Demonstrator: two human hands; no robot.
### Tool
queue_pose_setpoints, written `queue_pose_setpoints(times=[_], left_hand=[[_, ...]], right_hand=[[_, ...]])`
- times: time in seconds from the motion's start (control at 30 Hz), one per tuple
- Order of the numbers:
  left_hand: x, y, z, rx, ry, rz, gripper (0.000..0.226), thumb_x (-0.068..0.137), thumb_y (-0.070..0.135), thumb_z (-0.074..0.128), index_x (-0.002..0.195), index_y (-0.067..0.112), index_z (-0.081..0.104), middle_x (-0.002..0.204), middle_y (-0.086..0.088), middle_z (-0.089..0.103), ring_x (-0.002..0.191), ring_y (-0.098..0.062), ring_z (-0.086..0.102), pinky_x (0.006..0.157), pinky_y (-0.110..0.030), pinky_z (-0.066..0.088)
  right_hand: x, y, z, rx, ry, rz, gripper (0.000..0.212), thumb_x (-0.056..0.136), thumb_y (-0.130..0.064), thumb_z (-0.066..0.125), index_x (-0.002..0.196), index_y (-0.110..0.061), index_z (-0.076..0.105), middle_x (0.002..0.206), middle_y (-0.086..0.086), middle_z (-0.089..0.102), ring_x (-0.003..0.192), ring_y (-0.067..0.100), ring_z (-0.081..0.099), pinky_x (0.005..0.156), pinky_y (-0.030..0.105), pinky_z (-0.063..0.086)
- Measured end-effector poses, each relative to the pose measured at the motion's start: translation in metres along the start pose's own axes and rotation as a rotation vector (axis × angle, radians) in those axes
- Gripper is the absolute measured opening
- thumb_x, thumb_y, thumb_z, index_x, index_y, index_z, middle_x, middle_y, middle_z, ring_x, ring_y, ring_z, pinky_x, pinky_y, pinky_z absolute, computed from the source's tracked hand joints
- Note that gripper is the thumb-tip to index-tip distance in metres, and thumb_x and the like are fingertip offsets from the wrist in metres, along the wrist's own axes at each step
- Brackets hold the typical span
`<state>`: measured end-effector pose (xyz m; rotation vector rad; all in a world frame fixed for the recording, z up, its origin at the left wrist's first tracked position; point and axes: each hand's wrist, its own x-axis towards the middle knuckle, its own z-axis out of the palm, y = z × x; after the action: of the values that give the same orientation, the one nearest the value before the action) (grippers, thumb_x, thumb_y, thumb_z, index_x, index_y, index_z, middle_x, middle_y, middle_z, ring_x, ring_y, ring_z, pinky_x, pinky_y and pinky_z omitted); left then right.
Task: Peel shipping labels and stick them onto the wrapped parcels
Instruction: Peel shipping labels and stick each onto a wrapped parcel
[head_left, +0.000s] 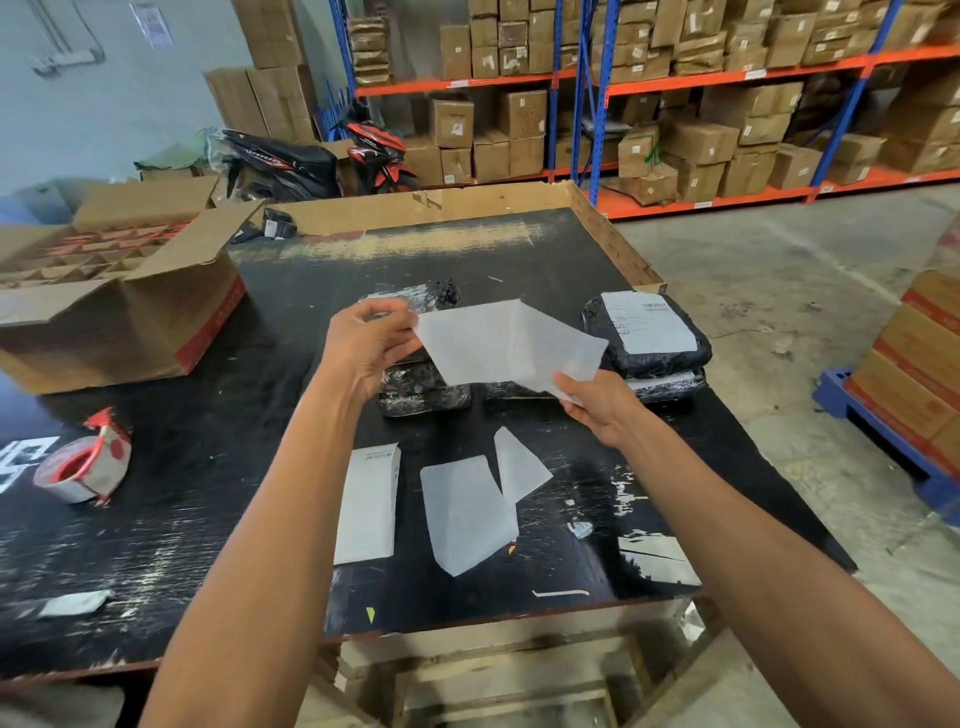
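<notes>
Holding a white, translucent rectangular label sheet (511, 343) up over the scratched black worktable (260, 493), both hands are busy: the left hand (371, 345) pinches the sheet's left edge between thumb and fingers, and the right hand (597, 408) pinches its near right corner. Behind the sheet lies a black plastic-wrapped parcel (423, 387), partly hidden, and to the right a second black wrapped parcel (647, 332) with a white printed label on top, stacked on another. Nearer on the table lie a white printed label strip (366, 501) and two loose pieces of white backing paper (465, 512), just beside each other. Far left sits an open brown cardboard box (119, 301), and near it a red-and-white tape dispenser (85, 465).
</notes>
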<state>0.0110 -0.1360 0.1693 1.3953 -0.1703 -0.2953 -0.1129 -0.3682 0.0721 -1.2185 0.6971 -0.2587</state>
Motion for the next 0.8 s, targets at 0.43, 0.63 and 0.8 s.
queue_pose_setpoints(times=[0.43,0.63,0.8], left_hand=[[0.008,0.012,0.009,-0.018,0.057,0.222,0.013,0.084,-0.005,0.07,0.086,0.006,0.065,0.081,-0.011,0.068,0.066,-0.018,0.068,0.066,-0.027,0.059],[-0.011,-0.008,0.036,0.262,0.032,0.42,0.011,0.084,0.003,0.069,0.094,0.005,0.067,0.075,-0.013,0.073,0.065,-0.015,0.069,0.071,-0.03,0.058],[-0.032,-0.036,0.059,0.669,-0.245,0.741,0.008,0.087,0.009,0.07,0.094,0.009,0.069,0.077,0.0,0.075,0.071,-0.004,0.071,0.074,-0.024,0.059]], right_hand=[[-0.014,0.033,-0.01,-0.188,-0.356,0.344,0.032,0.092,-0.007,0.069,0.122,-0.001,0.06,0.101,0.011,0.067,0.074,0.012,0.06,0.067,0.02,0.054],[-0.025,0.026,0.012,-0.684,-0.259,-0.006,0.054,0.099,-0.049,0.056,0.133,-0.007,0.06,0.128,0.004,0.066,0.111,0.02,0.064,0.095,0.034,0.052],[-0.021,-0.015,0.008,-0.057,-0.116,-0.086,0.062,0.098,-0.063,0.043,0.124,-0.012,0.066,0.114,0.003,0.071,0.096,0.02,0.068,0.083,0.033,0.055]])
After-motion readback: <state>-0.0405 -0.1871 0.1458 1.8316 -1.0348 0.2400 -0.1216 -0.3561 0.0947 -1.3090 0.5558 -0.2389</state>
